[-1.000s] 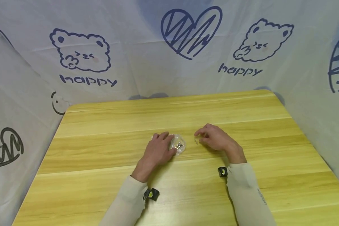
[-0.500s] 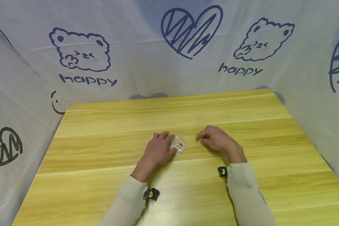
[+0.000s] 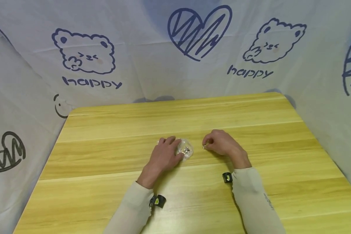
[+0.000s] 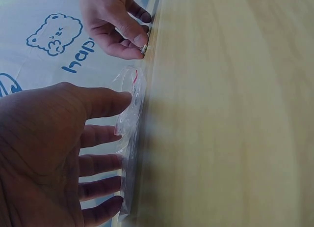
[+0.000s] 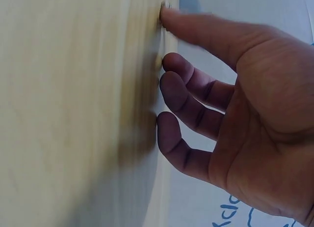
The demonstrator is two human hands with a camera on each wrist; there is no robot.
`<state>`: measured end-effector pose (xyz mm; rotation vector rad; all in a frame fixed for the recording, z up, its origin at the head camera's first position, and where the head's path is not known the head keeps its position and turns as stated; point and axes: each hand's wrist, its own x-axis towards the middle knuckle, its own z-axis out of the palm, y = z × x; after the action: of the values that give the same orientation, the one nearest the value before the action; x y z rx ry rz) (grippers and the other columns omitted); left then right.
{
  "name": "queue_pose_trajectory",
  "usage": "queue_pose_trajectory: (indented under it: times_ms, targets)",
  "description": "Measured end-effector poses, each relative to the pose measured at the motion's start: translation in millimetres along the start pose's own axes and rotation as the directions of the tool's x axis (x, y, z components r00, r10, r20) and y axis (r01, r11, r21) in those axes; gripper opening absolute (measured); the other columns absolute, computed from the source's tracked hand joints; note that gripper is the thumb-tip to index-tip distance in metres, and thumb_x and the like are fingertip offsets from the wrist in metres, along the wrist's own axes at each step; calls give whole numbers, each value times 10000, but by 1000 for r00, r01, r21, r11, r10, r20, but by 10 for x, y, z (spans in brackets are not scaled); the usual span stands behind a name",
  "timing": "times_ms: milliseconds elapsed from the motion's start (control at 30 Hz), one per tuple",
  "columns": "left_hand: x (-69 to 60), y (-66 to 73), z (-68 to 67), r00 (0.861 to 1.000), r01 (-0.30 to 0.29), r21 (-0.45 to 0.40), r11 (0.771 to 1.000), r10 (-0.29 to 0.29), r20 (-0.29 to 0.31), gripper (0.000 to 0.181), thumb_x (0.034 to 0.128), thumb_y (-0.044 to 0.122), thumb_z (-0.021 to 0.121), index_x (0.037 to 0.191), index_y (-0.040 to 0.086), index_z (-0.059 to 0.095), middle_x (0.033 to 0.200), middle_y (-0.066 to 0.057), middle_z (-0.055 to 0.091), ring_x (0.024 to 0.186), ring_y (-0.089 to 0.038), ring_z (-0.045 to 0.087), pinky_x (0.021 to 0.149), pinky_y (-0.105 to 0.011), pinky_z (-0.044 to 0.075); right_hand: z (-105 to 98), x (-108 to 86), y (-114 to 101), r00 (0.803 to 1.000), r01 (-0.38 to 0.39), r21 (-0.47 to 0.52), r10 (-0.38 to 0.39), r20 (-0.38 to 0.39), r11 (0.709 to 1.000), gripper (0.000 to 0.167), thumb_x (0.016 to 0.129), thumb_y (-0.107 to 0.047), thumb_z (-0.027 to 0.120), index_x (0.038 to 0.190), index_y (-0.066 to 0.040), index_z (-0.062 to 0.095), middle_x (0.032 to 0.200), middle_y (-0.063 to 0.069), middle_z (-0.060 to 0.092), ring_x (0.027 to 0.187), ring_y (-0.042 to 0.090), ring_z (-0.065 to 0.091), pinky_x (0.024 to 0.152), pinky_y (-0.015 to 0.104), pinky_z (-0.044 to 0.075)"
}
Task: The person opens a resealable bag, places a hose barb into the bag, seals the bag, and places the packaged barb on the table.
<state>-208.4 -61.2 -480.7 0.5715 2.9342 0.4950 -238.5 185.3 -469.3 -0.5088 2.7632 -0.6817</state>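
Note:
A clear plastic zip bag [image 3: 190,145] with a red seal line lies on the table, and several small shiny metal pieces [image 3: 187,150] are gathered at its right part. My left hand [image 3: 163,156] rests on the bag's left side; in the left wrist view its thumb and extended fingers touch the crinkled bag [image 4: 130,124]. To the right of the bag, my right hand [image 3: 222,143] pinches a tiny shiny metal piece [image 3: 204,147] between thumb and index finger, low over the tabletop. Its exact kind is too small to tell. In the right wrist view the other fingers [image 5: 169,133] curl loosely near the table.
The wood-grain table [image 3: 120,123] stretches around both hands. A white cloth [image 3: 146,65] with bear and heart drawings hangs behind it and at the sides. A black strap device [image 3: 158,201] sits at the left cuff, another black device [image 3: 227,177] at the right cuff.
My right thumb and index finger have closed from a gap onto the tiny metal piece on the table. My left hand and the bag have stayed in place.

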Motion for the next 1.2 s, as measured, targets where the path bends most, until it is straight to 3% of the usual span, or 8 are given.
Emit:
queue_pose_trajectory:
  times_ms: [700,1000,1200]
  targets:
    - [1,17,-4,1000,0,6,1000,0,5,544,936,395,569,1420,160,492,1490,-118,440,1270,-352,452,954,-499,477,4,-25,14,991,-134,49,135,-14,990,27,856,-208,732,833,-211,746,904,-42,702,866,166,574,824,368,473]
    - [0,16,-3,1000,3,-2,1000,-3,7,544,936,392,562,1423,160,488,1492,-115,436,1276,-349,444,960,-498,471,17,-2,9,999,-13,19,12,32,1000,134,929,-116,593,831,-125,684,833,9,623,755,154,527,733,323,457]
    - [-8,17,-3,1000,2,-5,1000,-2,7,547,937,391,561,1426,157,485,1494,-116,433,1278,-351,441,965,-499,468,27,-26,4,999,37,61,-38,1,997,121,972,-148,548,930,-106,653,963,48,567,857,173,519,798,346,462]
